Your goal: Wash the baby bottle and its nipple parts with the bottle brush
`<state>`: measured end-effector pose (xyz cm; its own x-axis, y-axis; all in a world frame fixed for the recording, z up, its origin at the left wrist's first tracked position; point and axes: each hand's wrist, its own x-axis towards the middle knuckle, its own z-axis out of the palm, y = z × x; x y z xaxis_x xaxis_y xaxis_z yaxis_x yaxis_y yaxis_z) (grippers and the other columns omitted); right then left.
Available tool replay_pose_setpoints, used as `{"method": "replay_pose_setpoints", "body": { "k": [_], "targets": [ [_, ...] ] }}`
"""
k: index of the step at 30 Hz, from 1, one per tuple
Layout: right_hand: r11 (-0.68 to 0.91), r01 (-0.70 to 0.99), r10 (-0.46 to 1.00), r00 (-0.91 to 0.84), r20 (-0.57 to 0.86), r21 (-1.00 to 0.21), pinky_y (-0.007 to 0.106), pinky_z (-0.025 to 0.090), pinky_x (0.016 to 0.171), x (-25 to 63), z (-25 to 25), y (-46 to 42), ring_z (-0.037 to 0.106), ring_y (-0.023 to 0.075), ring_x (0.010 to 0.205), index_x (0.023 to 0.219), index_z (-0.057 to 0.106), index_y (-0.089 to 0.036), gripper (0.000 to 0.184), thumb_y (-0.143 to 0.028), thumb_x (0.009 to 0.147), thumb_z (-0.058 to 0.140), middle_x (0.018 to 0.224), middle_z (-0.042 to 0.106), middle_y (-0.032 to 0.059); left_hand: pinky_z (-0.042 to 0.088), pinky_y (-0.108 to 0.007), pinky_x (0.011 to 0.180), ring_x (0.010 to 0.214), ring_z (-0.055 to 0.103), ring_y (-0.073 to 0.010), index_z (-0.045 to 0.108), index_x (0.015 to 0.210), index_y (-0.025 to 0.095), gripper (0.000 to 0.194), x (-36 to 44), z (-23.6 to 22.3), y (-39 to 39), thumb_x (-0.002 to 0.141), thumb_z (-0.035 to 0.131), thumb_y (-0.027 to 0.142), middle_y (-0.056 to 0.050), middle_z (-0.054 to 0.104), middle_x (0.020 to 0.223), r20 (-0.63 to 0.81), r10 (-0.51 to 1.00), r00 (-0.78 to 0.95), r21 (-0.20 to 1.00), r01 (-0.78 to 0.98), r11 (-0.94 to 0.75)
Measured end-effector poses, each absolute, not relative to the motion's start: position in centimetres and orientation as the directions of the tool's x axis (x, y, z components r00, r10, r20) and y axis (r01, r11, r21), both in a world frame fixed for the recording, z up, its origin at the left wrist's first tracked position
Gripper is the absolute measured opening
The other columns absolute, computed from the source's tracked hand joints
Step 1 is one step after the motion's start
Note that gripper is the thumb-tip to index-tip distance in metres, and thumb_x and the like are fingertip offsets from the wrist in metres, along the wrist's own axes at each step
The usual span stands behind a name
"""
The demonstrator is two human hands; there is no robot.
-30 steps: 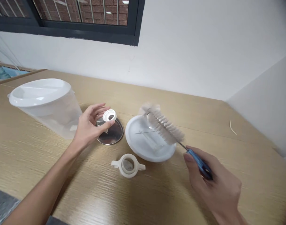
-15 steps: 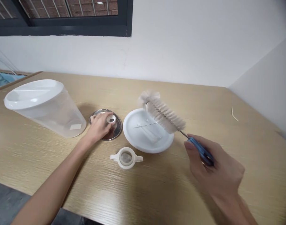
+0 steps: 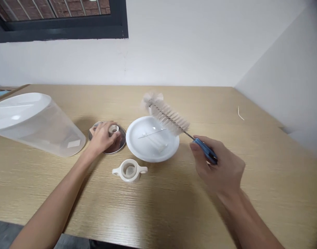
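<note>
Far left, the lidded translucent container (image 3: 57, 128) leans across your view on the tabletop (image 3: 200, 107); thin-walled plastic by the look of it, likely light.

Next along, your left hand (image 3: 101, 138) is curled narrow, thumb and fingers pinching the white ring (image 3: 113, 127) over the shiny metal disc (image 3: 120, 141). Whether the ring rests on the disc, you can't tell from here. It looks like stiff, light plastic, and a pinch on its outer wall should suit it. The disc looks rigid and slick, so its edge is the safer hold.

Nearer you, the two-eared cup (image 3: 129, 178) stands upright, its side lugs offering natural grips; if it's ceramic, knocks could chip it.

On to the white bowl (image 3: 135, 144), glossy and probably slippery when wet; hold the rim. A thin rod (image 3: 152, 134) and clear pieces (image 3: 158, 144) lie inside, fiddly and perhaps easily bent.

Over it slants the brush (image 3: 171, 121), soft bristles on a twisted stem that should flex a little. On the right, your right hand (image 3: 222, 166) is closed around its blue handle (image 3: 206, 151): the right place, leaving the bristles free.
</note>
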<state>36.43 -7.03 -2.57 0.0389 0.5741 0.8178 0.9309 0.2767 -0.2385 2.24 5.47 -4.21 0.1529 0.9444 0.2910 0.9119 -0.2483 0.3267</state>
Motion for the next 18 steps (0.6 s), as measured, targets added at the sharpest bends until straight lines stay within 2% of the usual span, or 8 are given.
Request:
{"method": "replay_pose_setpoints", "body": {
  "k": [2, 4, 7, 10, 12, 13, 15, 18],
  "targets": [
    [0.242, 0.922, 0.581, 0.113, 0.806, -0.304, 0.023, 0.043, 0.057, 36.6, -2.5, -6.8, 0.06, 0.0096, 0.056, 0.106, 0.069, -0.02, 0.017, -0.034, 0.099, 0.064, 0.079, 0.073, 0.0003, 0.033, -0.053, 0.107, 0.13, 0.058, -0.0331, 0.067, 0.116, 0.025, 0.026, 2.9, -2.8, 4.9, 0.098, 0.053, 0.039, -0.009, 0.069, 0.139, 0.342, 0.929, 0.143, 0.338, 0.903, -0.264],
    [0.184, 0.907, 0.6, 0.201, 0.774, -0.378, 0.025, 0.044, 0.059, 36.9, -2.4, -6.5, 0.059, 0.0108, 0.057, 0.103, 0.069, -0.02, 0.021, -0.039, 0.1, 0.061, 0.079, 0.073, 0.001, 0.035, -0.049, 0.106, 0.123, 0.061, -0.0292, 0.067, 0.107, 0.024, 0.026, 3.9, -1.2, 4.2, 0.102, 0.047, 0.039, -0.008, 0.073, 0.13, 0.388, 0.907, 0.163, 0.339, 0.89, -0.305],
    [0.005, 0.878, 0.675, 0.351, 0.65, -0.479, 0.029, 0.043, 0.063, 38.1, -2.1, -5.8, 0.059, 0.0153, 0.06, 0.101, 0.066, -0.021, 0.031, -0.049, 0.1, 0.053, 0.077, 0.07, 0.0026, 0.038, -0.045, 0.099, 0.108, 0.065, -0.0266, 0.068, 0.091, 0.022, 0.03, 6.2, 1.1, 3.4, 0.102, 0.048, 0.04, -0.007, 0.077, 0.109, 0.401, 0.849, 0.345, 0.294, 0.829, -0.476],
    [-0.259, 0.84, 0.778, 0.474, 0.412, -0.478, 0.033, 0.039, 0.066, 39.5, -1.9, -5.1, 0.061, 0.0222, 0.069, 0.108, 0.06, -0.019, 0.035, -0.05, 0.101, 0.044, 0.083, 0.069, 0.0076, 0.038, -0.044, 0.099, 0.107, 0.064, -0.0255, 0.07, 0.087, 0.022, 0.033, 8.9, 2.2, 3.4, 0.103, 0.047, 0.039, -0.006, 0.076, 0.108, 0.246, 0.705, 0.666, 0.262, 0.654, -0.709],
    [-0.362, 0.824, 0.826, 0.5, 0.259, -0.435, 0.033, 0.036, 0.066, 40.1, -2.0, -4.7, 0.063, 0.0254, 0.076, 0.116, 0.055, -0.017, 0.035, -0.045, 0.104, 0.038, 0.09, 0.07, 0.0119, 0.037, -0.043, 0.105, 0.116, 0.062, -0.0267, 0.071, 0.103, 0.025, 0.02, 10.7, 2.1, 3.8, 0.1, 0.054, 0.034, -0.005, 0.072, 0.119, 0.117, 0.597, 0.793, 0.282, 0.55, -0.786],
    [-0.383, 0.823, 0.843, 0.497, 0.204, -0.421, 0.033, 0.035, 0.066, 40.3, -2.1, -4.5, 0.063, 0.0261, 0.077, 0.118, 0.053, -0.016, 0.034, -0.042, 0.105, 0.036, 0.093, 0.07, 0.0133, 0.036, -0.043, 0.108, 0.12, 0.061, -0.0275, 0.07, 0.112, 0.027, 0.02, 11.5, 2.0, 4.1, 0.096, 0.059, 0.03, -0.005, 0.071, 0.122, 0.063, 0.568, 0.82, 0.294, 0.529, -0.796],
    [-0.387, 0.825, 0.867, 0.478, 0.143, -0.411, 0.033, 0.034, 0.066, 40.3, -2.4, -4.3, 0.064, 0.0262, 0.079, 0.118, 0.051, -0.014, 0.031, -0.037, 0.106, 0.034, 0.094, 0.07, 0.0147, 0.037, -0.042, 0.108, 0.121, 0.061, -0.0289, 0.067, 0.122, 0.028, 0.036, 13.0, 1.5, 4.7, 0.086, 0.069, 0.022, -0.005, 0.071, 0.122, -0.024, 0.552, 0.833, 0.306, 0.532, -0.789],
    [-0.375, 0.839, 0.891, 0.443, 0.095, -0.395, 0.032, 0.034, 0.066, 39.8, -3.0, -4.1, 0.066, 0.0255, 0.082, 0.112, 0.052, -0.014, 0.026, -0.032, 0.106, 0.035, 0.098, 0.07, 0.0159, 0.042, -0.04, 0.101, 0.112, 0.064, -0.0298, 0.07, 0.114, 0.028, 0.039, 14.9, 0.8, 5.1, 0.077, 0.076, 0.018, -0.005, 0.073, 0.112, -0.075, 0.55, 0.832, 0.305, 0.544, -0.781]
  ]
}}
